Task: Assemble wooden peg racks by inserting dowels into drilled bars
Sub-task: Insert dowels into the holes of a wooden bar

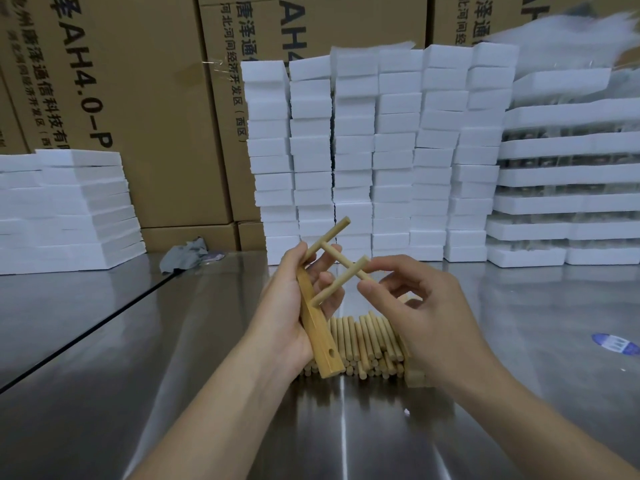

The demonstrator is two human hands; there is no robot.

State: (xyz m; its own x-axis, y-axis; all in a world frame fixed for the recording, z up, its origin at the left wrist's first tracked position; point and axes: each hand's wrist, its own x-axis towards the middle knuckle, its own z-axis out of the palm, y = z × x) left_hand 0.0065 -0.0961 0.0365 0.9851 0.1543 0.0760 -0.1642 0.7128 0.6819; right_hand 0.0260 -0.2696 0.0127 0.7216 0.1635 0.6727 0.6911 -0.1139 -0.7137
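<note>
1. Cardboard cartons [138, 98] printed with black lettering form the back wall, with stacks of white foam blocks [377, 157] in front of them on a steel tabletop [104, 341].
2. A crumpled grey cloth [185, 256] lies on the tabletop at the foot of the cartons, and a blue sticker [614, 344] is stuck to the tabletop at the far right.
3. The left hand [294, 306] grips a wooden bar [317, 330], fingers curled round its upper part. The bar is held up off the tabletop, running away from the camera, and an open hole shows near its lower end.
4. Two dowels stand out from the bar: an upper dowel [329, 237] and a lower dowel [341, 280], both slanting up to the right.
5. A third dowel [337, 254] lies across those two. The right hand [426, 317] pinches its lower right end between thumb and forefinger, with the other fingers loosely curled.
6. A pile of loose dowels [367, 344] rests on the tabletop just below and behind both hands, touching the bar's lower end in this view.
</note>
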